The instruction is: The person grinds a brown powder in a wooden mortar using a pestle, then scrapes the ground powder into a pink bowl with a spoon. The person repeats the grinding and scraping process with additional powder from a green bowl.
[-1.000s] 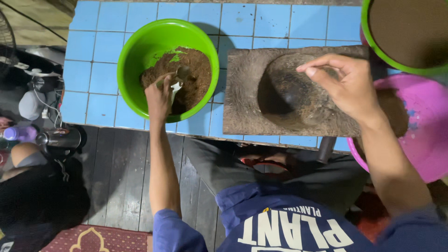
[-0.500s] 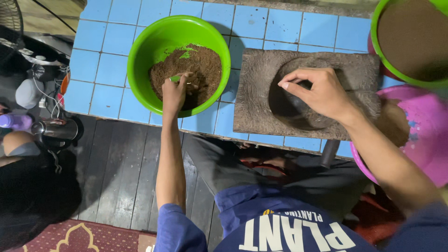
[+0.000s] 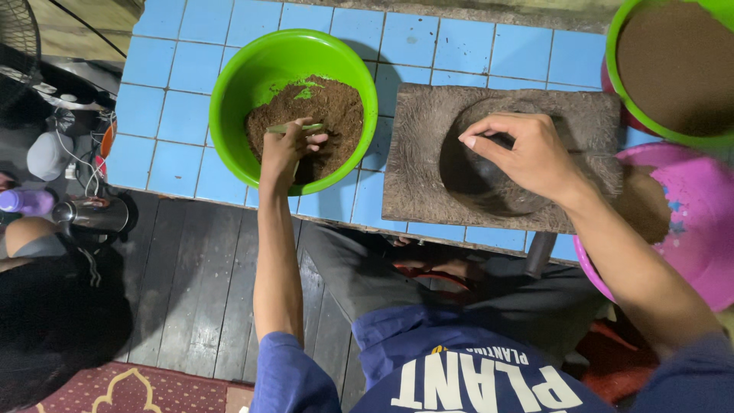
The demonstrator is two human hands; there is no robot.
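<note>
Here, two green bowls (image 3: 229,92), one pink basin (image 3: 688,229)

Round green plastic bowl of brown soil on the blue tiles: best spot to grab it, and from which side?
Grip the round green plastic bowl at its bare far-left rim, coming from the left. The soil is heaped to the right, and the left hand occupies the near rim.

I count two green bowls, one (image 3: 229,99) on the blue-tiled table (image 3: 176,115) holding brown soil, the other (image 3: 634,99) at the upper right, also filled with soil; one pink basin (image 3: 688,222) sits at the right edge; one grey stone slab (image 3: 413,176) with a round hollow lies between them. I see two hands, the left hand (image 3: 287,149) and the right hand (image 3: 527,153); one slim green stick (image 3: 294,128) shows; one metal kettle (image 3: 92,216) and one purple bottle (image 3: 23,202) stand on the floor.
</note>
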